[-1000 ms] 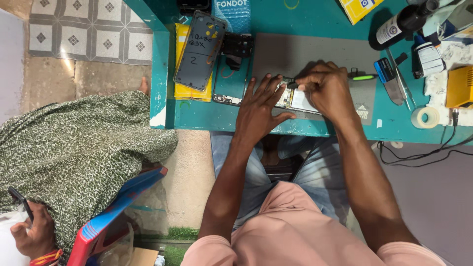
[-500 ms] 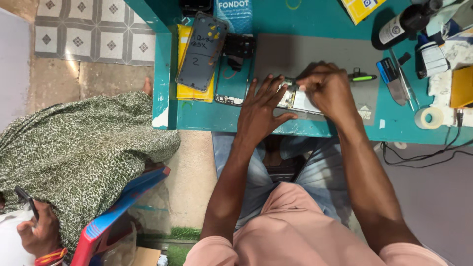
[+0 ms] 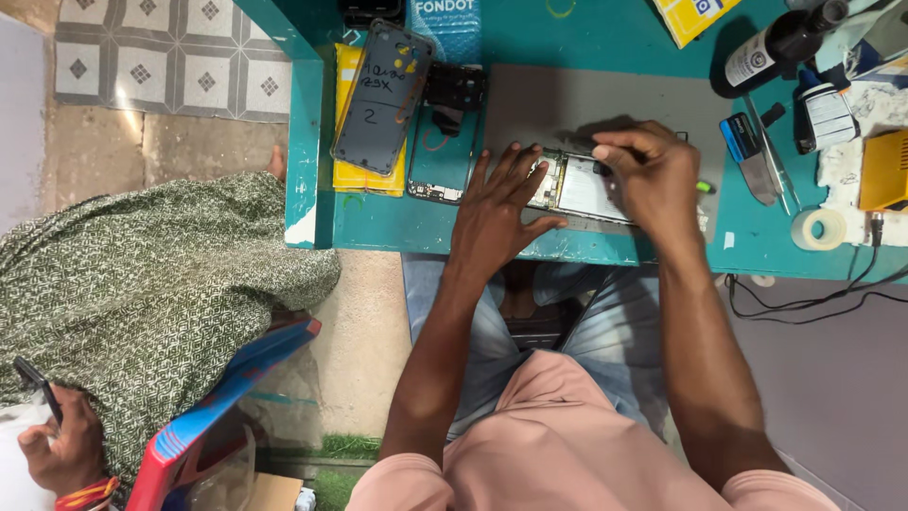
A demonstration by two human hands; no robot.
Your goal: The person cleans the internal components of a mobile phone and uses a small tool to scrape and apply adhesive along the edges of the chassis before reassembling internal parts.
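An opened smartphone (image 3: 577,186) is being pressed flat beneath the spread, empty left hand (image 3: 497,213); a green-tipped tool (image 3: 705,187) is being pinched by the clenched right hand (image 3: 653,175).

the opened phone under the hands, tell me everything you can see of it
The opened phone lies flat on the grey mat near the teal table's front edge, back cover off. A pale silvery panel fills its middle; a circuit strip shows at its left end. The left hand presses that end, while the right hand covers its right end, pinched above it.

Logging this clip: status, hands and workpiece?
Left hand flat, pinning opened phone. Right hand pinching green-tipped tool on it. Nothing obstructing.
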